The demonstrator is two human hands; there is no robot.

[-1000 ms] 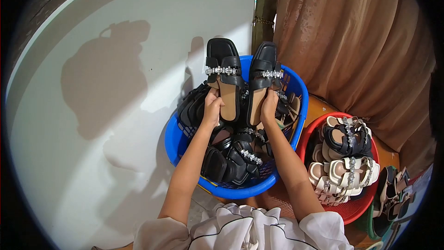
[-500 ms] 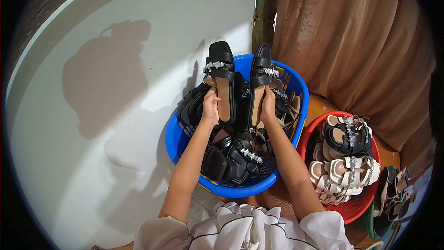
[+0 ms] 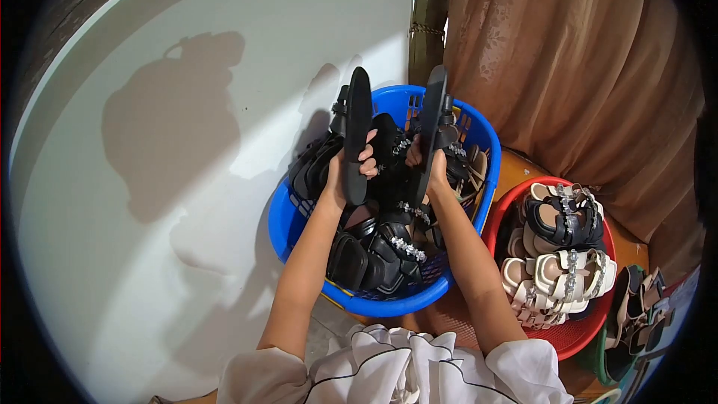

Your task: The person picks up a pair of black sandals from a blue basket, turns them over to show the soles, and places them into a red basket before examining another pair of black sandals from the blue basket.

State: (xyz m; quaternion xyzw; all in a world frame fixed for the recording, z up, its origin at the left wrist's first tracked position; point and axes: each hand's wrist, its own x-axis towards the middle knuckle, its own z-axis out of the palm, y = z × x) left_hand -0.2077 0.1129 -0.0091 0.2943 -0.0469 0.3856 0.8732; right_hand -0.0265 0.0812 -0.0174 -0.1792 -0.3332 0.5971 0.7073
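Note:
My left hand [image 3: 351, 167] grips a black sandal [image 3: 359, 116], which is turned so its dark sole shows, with the fingers wrapped over its edge. Another black sandal [image 3: 432, 105] is in my right hand [image 3: 429, 164], seen nearly edge-on with its sole facing inward. Both sandals point away from me, apart from each other, above a blue basket [image 3: 422, 301]. Inside the basket lie several black sandals [image 3: 385, 254], some with sparkling straps.
A red basket [image 3: 570, 346] at the right holds white and black sandals [image 3: 572, 277]. Beyond it, more shoes [image 3: 636, 314] lie in a green container. A brown curtain [image 3: 568, 67] hangs behind, and a white wall [image 3: 299, 15] stands at the left.
Both sandals have been rotated in my hands, from showing their tan insoles and jewelled straps to showing their dark soles. The baskets look much the same.

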